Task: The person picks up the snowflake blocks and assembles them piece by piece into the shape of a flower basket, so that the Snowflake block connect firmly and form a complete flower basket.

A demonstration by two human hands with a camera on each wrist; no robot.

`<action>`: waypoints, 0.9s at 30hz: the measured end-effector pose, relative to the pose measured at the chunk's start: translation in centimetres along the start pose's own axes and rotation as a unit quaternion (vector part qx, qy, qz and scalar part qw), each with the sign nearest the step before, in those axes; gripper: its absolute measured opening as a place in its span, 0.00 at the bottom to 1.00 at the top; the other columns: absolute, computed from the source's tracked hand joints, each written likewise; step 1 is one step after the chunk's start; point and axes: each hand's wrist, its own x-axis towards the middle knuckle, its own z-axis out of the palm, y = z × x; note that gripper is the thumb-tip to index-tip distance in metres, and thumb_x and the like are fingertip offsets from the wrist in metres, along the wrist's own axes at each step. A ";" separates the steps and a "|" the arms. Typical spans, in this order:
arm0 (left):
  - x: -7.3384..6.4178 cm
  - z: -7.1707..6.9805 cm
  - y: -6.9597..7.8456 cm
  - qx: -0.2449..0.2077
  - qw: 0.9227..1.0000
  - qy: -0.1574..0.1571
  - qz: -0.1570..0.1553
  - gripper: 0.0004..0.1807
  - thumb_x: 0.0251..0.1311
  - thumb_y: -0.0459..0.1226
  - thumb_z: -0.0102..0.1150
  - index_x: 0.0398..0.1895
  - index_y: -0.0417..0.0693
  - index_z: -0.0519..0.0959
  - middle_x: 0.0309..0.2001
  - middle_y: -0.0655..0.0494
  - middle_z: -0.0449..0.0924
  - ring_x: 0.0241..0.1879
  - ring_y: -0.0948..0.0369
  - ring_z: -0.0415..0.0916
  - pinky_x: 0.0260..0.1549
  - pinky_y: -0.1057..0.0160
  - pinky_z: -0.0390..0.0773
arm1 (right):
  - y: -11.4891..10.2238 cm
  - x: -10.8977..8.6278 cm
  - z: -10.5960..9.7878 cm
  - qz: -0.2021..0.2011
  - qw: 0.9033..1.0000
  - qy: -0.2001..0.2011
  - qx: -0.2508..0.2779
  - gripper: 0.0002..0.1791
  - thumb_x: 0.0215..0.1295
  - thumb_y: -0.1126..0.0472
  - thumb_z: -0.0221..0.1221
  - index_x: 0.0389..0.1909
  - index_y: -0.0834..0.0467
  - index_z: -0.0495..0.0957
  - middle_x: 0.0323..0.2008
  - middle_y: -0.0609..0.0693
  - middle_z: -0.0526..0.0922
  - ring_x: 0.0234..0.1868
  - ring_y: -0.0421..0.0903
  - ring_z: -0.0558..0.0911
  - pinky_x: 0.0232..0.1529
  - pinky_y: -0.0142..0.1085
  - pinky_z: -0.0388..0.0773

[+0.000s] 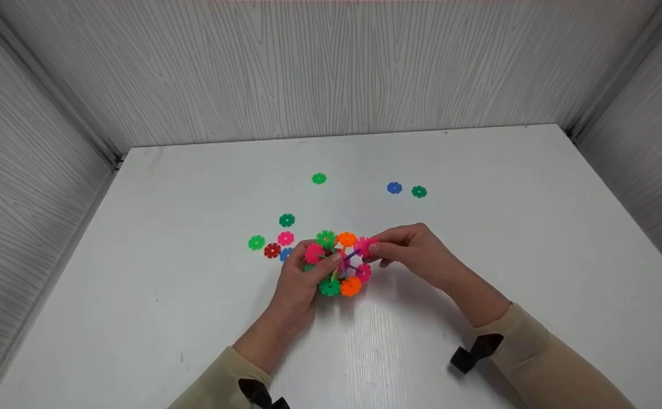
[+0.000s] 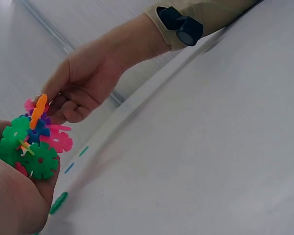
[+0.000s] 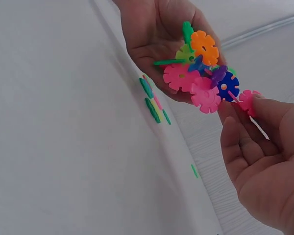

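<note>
A cluster of interlocked plastic snowflake discs (image 1: 351, 286) in green, orange, pink, blue and purple is held up over the table. My left hand (image 1: 299, 279) grips it from the left, thumb laid across its front. At the cluster's upper right, my right hand (image 1: 419, 255) pinches a pink snowflake disc (image 3: 248, 102) between thumb and fingers. In the right wrist view that disc stands at the edge of a dark blue disc (image 3: 229, 87). From the left wrist view, green discs (image 2: 41, 160) face out near the left palm, which hides part of the cluster.
Left of the cluster lie several loose discs, among them a red one (image 1: 272, 250), a pink one (image 1: 286, 238) and a light green one (image 1: 256, 242). Farther back are another green disc (image 1: 319, 178), a blue disc (image 1: 394, 187) and a dark green disc (image 1: 419, 192). Panels border the white table (image 1: 154, 318).
</note>
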 end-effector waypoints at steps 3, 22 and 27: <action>0.0 0.1 0.1 0.007 1.000 -0.002 -0.001 0.32 0.59 0.37 0.79 0.63 0.49 0.73 0.66 0.49 0.74 0.69 0.52 0.69 0.60 0.57 0.82 | -0.5 -0.1 -0.4 -0.007 1.000 0.017 -0.010 0.13 0.76 0.57 0.65 0.53 0.57 0.89 0.46 0.54 0.90 0.51 0.60 0.86 0.49 0.39 0.86; -0.5 0.3 -0.1 0.054 0.998 -0.012 0.031 0.28 0.60 0.36 0.79 0.59 0.48 0.73 0.61 0.48 0.76 0.67 0.52 0.72 0.55 0.57 0.84 | -1.8 0.1 1.7 -0.119 0.978 0.088 -0.143 0.09 0.71 0.56 0.70 0.48 0.51 0.92 0.37 0.41 0.90 0.35 0.49 0.80 0.33 0.31 0.74; -0.6 0.3 -0.1 0.063 0.997 -0.021 0.041 0.27 0.59 0.35 0.78 0.58 0.48 0.74 0.61 0.47 0.76 0.67 0.51 0.71 0.55 0.57 0.85 | -2.1 0.0 1.7 -0.139 0.977 0.083 -0.140 0.11 0.73 0.60 0.68 0.52 0.52 0.91 0.37 0.44 0.87 0.36 0.48 0.81 0.34 0.31 0.78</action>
